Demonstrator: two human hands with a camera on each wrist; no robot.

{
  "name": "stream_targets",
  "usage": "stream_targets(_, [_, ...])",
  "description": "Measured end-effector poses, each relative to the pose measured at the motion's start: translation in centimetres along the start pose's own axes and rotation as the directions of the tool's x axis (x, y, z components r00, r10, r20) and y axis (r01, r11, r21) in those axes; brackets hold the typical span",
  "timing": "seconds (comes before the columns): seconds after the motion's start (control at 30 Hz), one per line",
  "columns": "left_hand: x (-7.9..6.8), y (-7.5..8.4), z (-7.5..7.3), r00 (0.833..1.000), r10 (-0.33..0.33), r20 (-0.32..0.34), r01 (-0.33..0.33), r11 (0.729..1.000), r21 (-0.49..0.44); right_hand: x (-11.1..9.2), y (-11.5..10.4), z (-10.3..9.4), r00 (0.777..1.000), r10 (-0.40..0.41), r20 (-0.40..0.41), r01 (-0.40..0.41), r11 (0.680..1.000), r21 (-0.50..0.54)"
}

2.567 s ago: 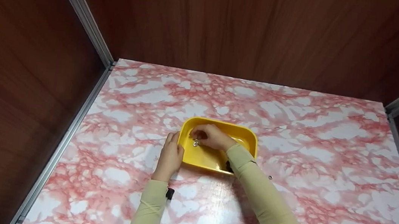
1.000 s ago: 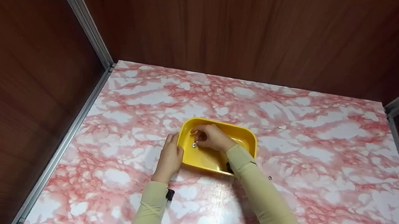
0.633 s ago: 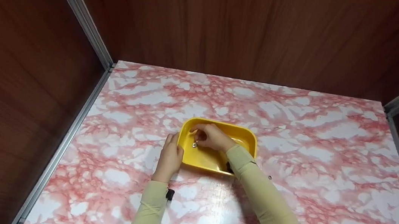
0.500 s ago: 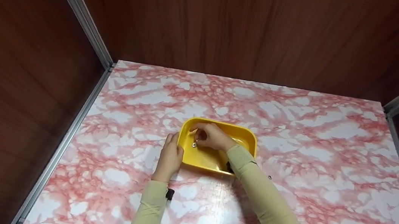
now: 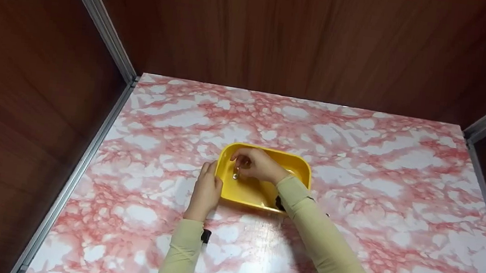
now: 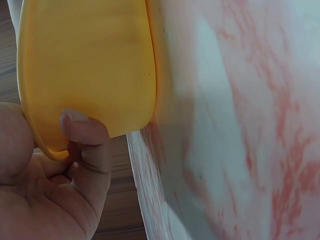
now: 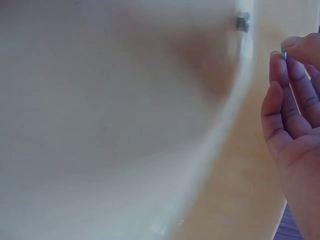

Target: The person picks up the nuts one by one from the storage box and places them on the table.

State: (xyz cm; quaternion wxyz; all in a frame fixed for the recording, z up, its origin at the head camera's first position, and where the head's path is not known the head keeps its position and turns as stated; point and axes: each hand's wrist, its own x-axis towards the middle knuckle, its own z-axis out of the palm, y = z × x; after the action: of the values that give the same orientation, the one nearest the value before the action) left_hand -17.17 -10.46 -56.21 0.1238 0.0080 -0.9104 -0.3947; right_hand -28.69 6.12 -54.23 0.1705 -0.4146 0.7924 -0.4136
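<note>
Barely anything on the counter (image 5: 403, 188) has shifted since the earlier frame: your left hand (image 5: 206, 191) grips the left end of the yellow tray (image 5: 240, 194), while inside it your right hand (image 5: 259, 164) has fingers pinching a small metal piece (image 7: 285, 53) near a loose metal piece (image 7: 243, 22). Fine handling seems in hand; the next move likely calls for a steady pinch, left wall close, more room nearer you.

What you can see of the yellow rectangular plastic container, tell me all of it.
The yellow rectangular container is open-topped and looks plastic, with rounded corners, a thin rim and smooth, shiny walls. It sits upright on the pink-and-white marbled tabletop. The person's bare left hand holds its left end; their right hand reaches inside, hiding part of its floor. A small silvery metal piece shows within.
</note>
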Motion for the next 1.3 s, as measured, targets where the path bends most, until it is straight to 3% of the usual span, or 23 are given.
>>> stream_targets(0.43, [0.0,0.0,0.0,1.0,0.001,0.008,-0.001,1.0,-0.015,-0.6,-0.6,-0.9,1.0,-0.013,-0.026,0.012,0.999,-0.031])
stream_targets(0.8, [0.0,0.0,0.1,1.0,-0.012,0.009,0.012,1.0,-0.01,-1.4,-1.2,-1.8,0.999,0.028,-0.04,-0.029,0.999,-0.016])
stream_targets(1.3, [0.0,0.0,0.0,1.0,-0.017,0.01,0.017,1.0,-0.01,-1.8,-1.7,-2.1,0.999,0.003,-0.054,-0.002,1.0,0.023])
